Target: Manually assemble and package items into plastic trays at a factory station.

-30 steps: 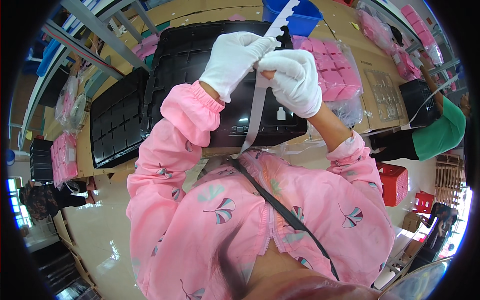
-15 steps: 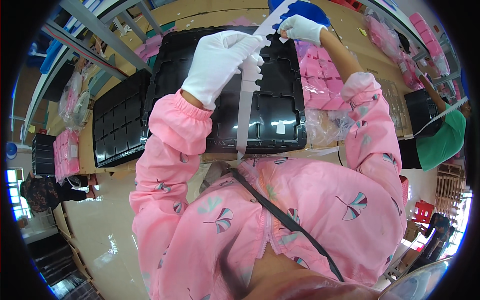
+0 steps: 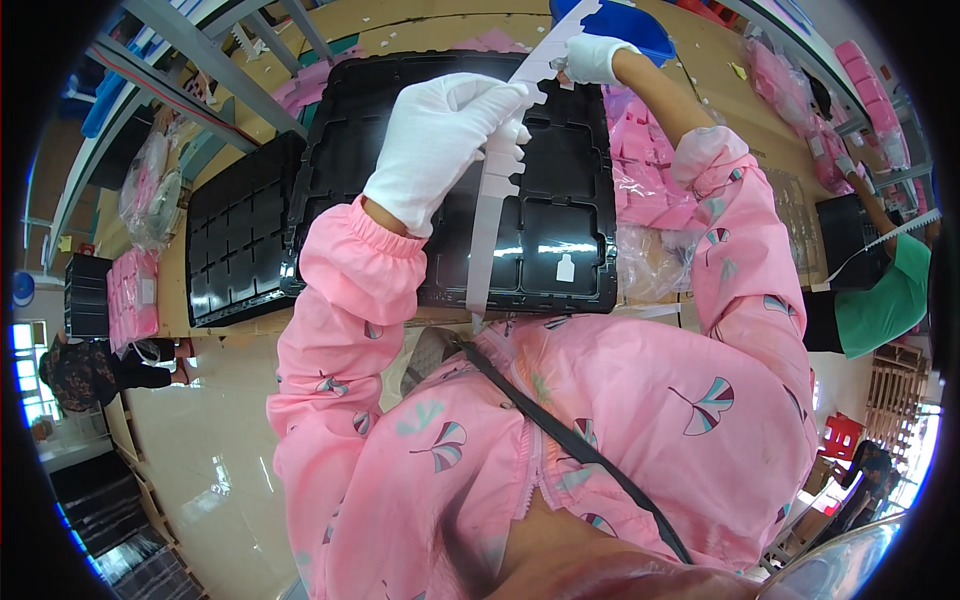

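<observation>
My left hand (image 3: pixel 440 140), in a white glove, is closed on a long white notched strip (image 3: pixel 487 235). One end of the strip hangs down over the large black compartment tray (image 3: pixel 400 70) toward my body; the other rises past my fingers to the upper right. My right hand (image 3: pixel 592 60), also gloved in white, is pinched closed beside the strip's notched upper part. What its fingertips hold, if anything, is too small to make out. A small white bottle-shaped piece (image 3: pixel 566 268) lies in the tray's near right compartment.
Another black tray (image 3: pixel 235 235) leans at the left. Pink pieces in clear plastic (image 3: pixel 645 170) lie right of the large tray, and a blue basin (image 3: pixel 650 35) stands behind. Grey metal posts (image 3: pixel 215 60) rise at the left. A person in green (image 3: pixel 885 300) works at the right.
My right hand has shifted slightly right, and the small white piece at its fingertips no longer shows. The white piece in the tray now shows a bottle outline. My left hand still grips the strip.
</observation>
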`<move>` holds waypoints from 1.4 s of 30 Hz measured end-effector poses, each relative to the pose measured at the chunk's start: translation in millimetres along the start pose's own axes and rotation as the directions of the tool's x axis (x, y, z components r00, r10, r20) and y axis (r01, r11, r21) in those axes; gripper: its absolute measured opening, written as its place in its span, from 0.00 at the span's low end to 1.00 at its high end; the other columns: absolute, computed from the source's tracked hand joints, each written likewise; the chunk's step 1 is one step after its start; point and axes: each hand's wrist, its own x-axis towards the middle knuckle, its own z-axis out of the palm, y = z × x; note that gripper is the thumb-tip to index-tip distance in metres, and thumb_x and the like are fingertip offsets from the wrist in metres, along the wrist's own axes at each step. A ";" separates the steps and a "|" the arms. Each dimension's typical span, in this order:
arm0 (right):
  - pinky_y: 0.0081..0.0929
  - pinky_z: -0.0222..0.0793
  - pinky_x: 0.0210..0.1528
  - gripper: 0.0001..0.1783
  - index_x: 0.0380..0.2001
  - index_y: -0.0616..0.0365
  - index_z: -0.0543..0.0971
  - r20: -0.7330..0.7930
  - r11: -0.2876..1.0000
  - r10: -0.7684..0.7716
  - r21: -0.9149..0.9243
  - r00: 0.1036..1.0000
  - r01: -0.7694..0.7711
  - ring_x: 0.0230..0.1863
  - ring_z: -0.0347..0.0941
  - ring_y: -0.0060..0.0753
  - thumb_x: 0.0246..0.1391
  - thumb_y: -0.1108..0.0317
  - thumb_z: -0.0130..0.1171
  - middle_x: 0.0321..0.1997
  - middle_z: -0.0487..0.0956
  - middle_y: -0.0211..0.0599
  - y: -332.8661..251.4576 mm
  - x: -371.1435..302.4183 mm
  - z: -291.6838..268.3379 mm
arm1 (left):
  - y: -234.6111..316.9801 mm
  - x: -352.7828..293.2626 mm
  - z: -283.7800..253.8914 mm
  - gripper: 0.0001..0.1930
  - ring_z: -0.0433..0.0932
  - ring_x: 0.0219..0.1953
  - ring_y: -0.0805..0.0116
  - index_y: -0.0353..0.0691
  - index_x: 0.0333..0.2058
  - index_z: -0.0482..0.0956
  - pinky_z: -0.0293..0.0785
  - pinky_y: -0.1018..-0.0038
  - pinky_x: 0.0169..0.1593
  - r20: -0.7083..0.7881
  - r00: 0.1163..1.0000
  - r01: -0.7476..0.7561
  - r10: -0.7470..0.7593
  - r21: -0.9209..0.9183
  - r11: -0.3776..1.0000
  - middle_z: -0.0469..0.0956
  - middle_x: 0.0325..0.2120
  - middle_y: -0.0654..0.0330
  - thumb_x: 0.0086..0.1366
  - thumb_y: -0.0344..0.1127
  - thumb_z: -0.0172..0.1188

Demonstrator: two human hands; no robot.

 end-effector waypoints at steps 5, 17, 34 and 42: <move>0.32 0.68 0.30 0.11 0.32 0.56 0.81 -0.088 0.988 0.079 0.142 0.993 -0.066 0.25 0.73 0.38 0.47 0.62 0.56 0.23 0.77 0.39 -4.2 -8.7 6.8 | -3.3 -0.2 -1.3 0.12 0.77 0.20 0.79 0.40 0.34 0.81 0.62 0.86 0.23 0.002 1.000 -0.008 0.008 0.018 1.000 0.79 0.21 0.64 0.62 0.43 0.58; 0.26 0.70 0.39 0.09 0.32 0.61 0.79 -0.877 0.843 0.363 0.453 0.316 0.289 0.35 0.75 0.36 0.44 0.73 0.62 0.36 0.77 0.40 -85.4 -112.0 30.5 | -7.5 6.7 -4.5 0.15 0.78 0.20 0.76 0.37 0.35 0.80 0.68 0.84 0.23 0.035 0.994 -0.101 0.099 0.048 0.994 0.80 0.23 0.62 0.60 0.45 0.60; 0.33 0.67 0.31 0.08 0.22 0.58 0.76 -0.980 0.957 -0.085 -0.031 0.179 0.287 0.31 0.73 0.39 0.33 0.78 0.63 0.33 0.76 0.34 -168.0 -138.3 20.5 | -16.7 2.8 8.3 0.12 0.71 0.20 0.81 0.35 0.31 0.82 0.66 0.84 0.24 0.012 0.968 -0.252 0.252 0.036 0.967 0.77 0.20 0.66 0.58 0.40 0.62; 0.30 0.67 0.25 0.10 0.24 0.56 0.76 -0.971 0.842 -0.010 0.122 0.240 0.526 0.23 0.72 0.38 0.33 0.79 0.62 0.23 0.76 0.32 -174.8 -131.9 20.3 | -22.1 1.9 2.9 0.12 0.70 0.19 0.82 0.37 0.32 0.82 0.63 0.84 0.22 0.033 0.975 -0.219 0.218 0.017 0.976 0.77 0.21 0.66 0.58 0.40 0.64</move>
